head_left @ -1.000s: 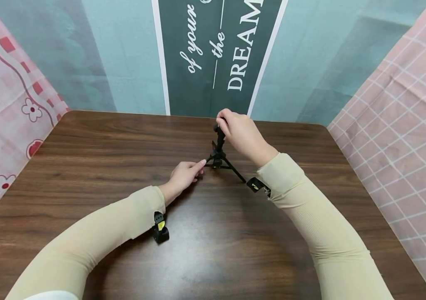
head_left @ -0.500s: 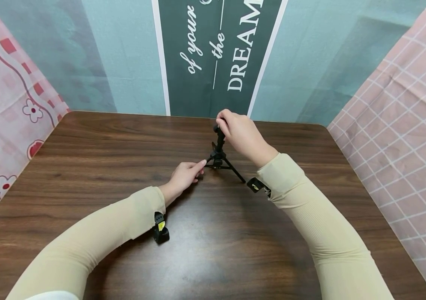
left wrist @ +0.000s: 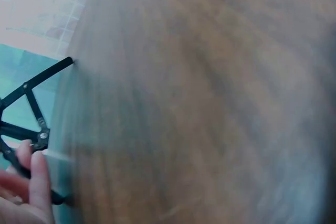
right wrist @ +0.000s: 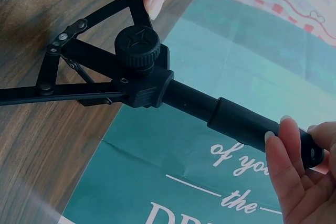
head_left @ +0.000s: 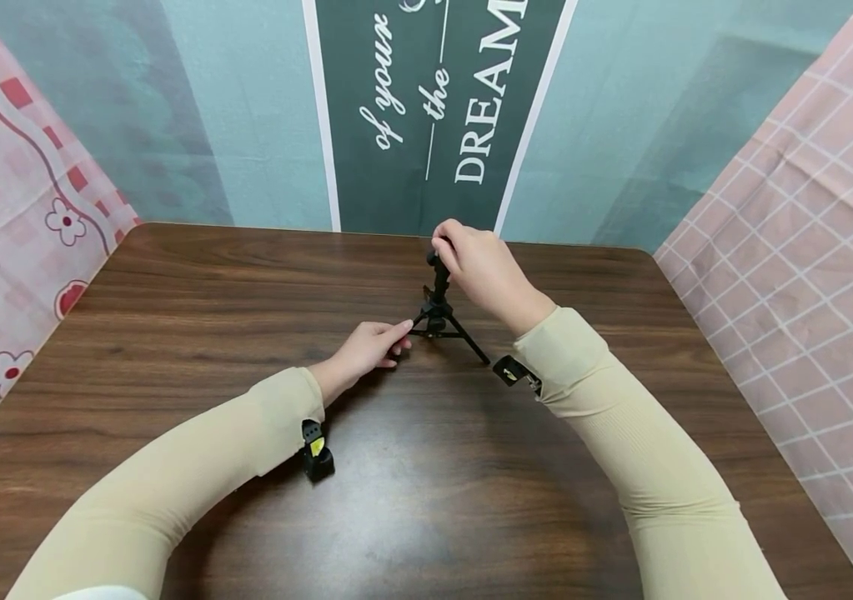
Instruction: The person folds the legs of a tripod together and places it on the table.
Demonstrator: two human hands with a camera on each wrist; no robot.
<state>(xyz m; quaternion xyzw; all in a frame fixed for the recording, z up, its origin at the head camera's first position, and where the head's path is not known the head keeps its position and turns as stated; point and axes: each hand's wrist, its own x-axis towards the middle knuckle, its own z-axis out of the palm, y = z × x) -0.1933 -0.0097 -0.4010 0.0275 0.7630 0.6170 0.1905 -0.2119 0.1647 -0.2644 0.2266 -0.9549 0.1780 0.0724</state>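
A small black tripod [head_left: 437, 310] stands with its legs spread near the back middle of the wooden table. With thumb and fingers my left hand [head_left: 369, 346] pinches one leg on the tripod's left side. My right hand [head_left: 482, 268] holds the top of the upright column from above. Up close in the right wrist view, a round ridged knob [right wrist: 137, 45] sits on the collar, and the column [right wrist: 189, 100] runs from there to my right fingers [right wrist: 283, 156]. The left wrist view catches hinged leg braces [left wrist: 35, 106] beside my left fingers [left wrist: 39, 182].
The wooden table [head_left: 396, 500] ends at a blue-green backdrop [head_left: 261, 108] with white lettering close behind the tripod. Pink patterned cloth [head_left: 21, 217] hangs at left, pink checked cloth [head_left: 809, 275] at right. A black camera [head_left: 318, 462] is strapped to the left wrist.
My left wrist and forearm have shifted slightly left and up, while the left fingers stay on the leg. The right hand and the tripod have hardly moved.
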